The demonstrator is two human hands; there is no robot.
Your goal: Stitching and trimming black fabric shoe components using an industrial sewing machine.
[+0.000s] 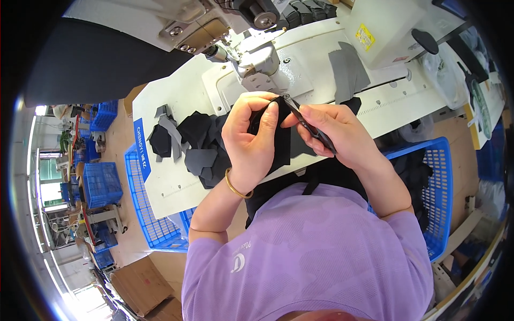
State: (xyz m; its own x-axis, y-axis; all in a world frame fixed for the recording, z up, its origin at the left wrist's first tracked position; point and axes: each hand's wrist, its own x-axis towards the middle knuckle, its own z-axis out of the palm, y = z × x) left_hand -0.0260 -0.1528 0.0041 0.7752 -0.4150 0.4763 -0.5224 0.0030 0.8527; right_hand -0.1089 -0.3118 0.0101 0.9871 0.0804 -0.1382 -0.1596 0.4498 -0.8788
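My left hand (252, 136) pinches a piece of black fabric (282, 142) between thumb and fingers, and part of it hangs below the hand. Closed around a pair of slim black thread snips (321, 140), my right hand (340, 128) brings their metal tip to the top edge of the fabric, close to my left fingertips. Right behind both hands is the head of a sewing machine (262, 61) with its pale plate. A pile of black and grey cut fabric pieces (201, 160) lies on the white table (171, 190) left of my left hand.
A grey fabric piece (348, 69) lies on the table at the right, near a white machine housing (399, 32). Blue plastic baskets stand below the table, one at the left (160, 235) and one at the right (441, 198) holding dark fabric. Cardboard (140, 286) lies on the floor at lower left.
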